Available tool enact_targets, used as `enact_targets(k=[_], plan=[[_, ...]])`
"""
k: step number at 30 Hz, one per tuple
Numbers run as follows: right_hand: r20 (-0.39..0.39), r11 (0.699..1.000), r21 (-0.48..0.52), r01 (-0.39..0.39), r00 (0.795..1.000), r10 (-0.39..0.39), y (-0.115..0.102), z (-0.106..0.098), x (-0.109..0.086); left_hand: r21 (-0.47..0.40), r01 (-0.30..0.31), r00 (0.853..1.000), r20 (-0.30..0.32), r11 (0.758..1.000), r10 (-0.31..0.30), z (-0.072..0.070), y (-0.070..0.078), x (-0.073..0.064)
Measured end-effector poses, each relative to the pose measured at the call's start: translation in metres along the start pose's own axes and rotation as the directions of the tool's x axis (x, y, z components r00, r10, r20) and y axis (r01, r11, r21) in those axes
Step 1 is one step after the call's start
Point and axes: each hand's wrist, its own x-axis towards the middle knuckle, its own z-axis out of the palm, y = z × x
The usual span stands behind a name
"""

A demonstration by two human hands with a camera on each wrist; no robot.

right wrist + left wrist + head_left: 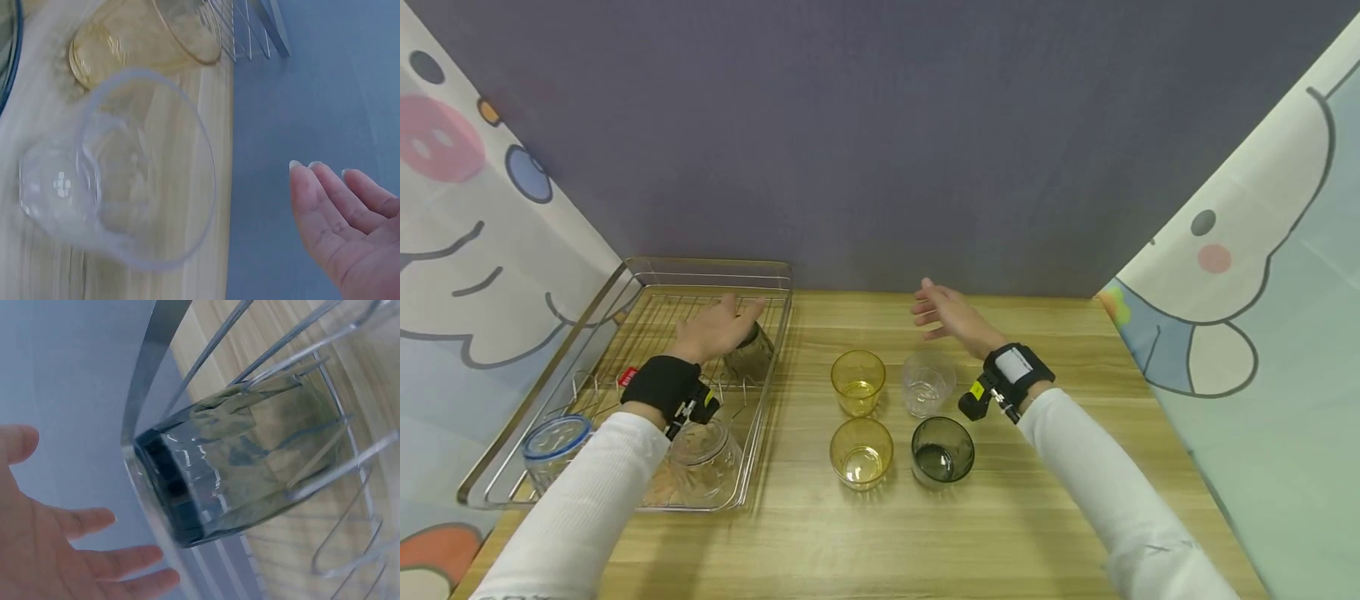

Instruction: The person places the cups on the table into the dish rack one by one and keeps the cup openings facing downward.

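My left hand (715,327) hovers over the wire dish rack (788,321), fingers spread and holding nothing. Just below it a dark grey glass (237,462) stands in the rack, apart from the fingers in the left wrist view. My right hand (955,317) is in the air past a clear glass (928,385), its fingers loosely extended with nothing in them. Beside the clear glass stands an amber glass (858,382). Nearer to me are a second amber glass (861,454) and a dark green-grey glass (942,452). All four openings face up.
A blue-rimmed glass jar (556,450) and a clear jar (703,467) sit at the rack's near end, partly behind my left sleeve. A small red tag (627,377) shows on the rack. A dark grey panel (880,150) rises behind the wooden table (880,550).
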Motion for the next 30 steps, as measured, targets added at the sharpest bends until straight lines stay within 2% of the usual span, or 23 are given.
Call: enact_targets(k=[5, 11, 16, 20, 22, 27, 30], plan=[[-0.032, 0.999, -0.032, 0.007, 0.999, -0.008, 0.003, -0.020, -0.006, 0.131, -0.025, 0.995, -0.091, 0.991, 0.037, 0.003, 0.019, -0.009], [-0.069, 0.998, -0.068, 0.013, 0.997, -0.018, 0.003, -0.046, -0.017, 0.217, -0.124, 0.973, -0.163, 0.968, 0.161, 0.013, 0.041, -0.019], [-0.084, 0.993, -0.113, 0.032, 0.996, -0.042, 0.000, -0.067, -0.026, 0.308, -0.195, 0.941, -0.209, 0.931, 0.266, 0.017, 0.050, -0.021], [-0.065, 0.991, -0.132, 0.027, 0.997, -0.036, -0.002, -0.078, -0.032, 0.366, -0.232, 0.915, -0.233, 0.901, 0.330, 0.020, 0.052, -0.021], [-0.060, 0.990, -0.141, 0.021, 0.998, -0.030, -0.002, -0.082, -0.034, 0.397, -0.255, 0.902, -0.230, 0.882, 0.364, 0.022, 0.053, -0.021], [-0.056, 0.986, -0.167, 0.014, 0.998, -0.023, 0.000, -0.086, -0.037, 0.489, -0.323, 0.863, -0.199, 0.810, 0.465, 0.027, 0.058, -0.022], [-0.073, 0.981, -0.191, -0.007, 0.997, -0.007, 0.000, -0.088, -0.039, 0.515, -0.360, 0.842, -0.179, 0.778, 0.508, 0.031, 0.062, -0.022]])
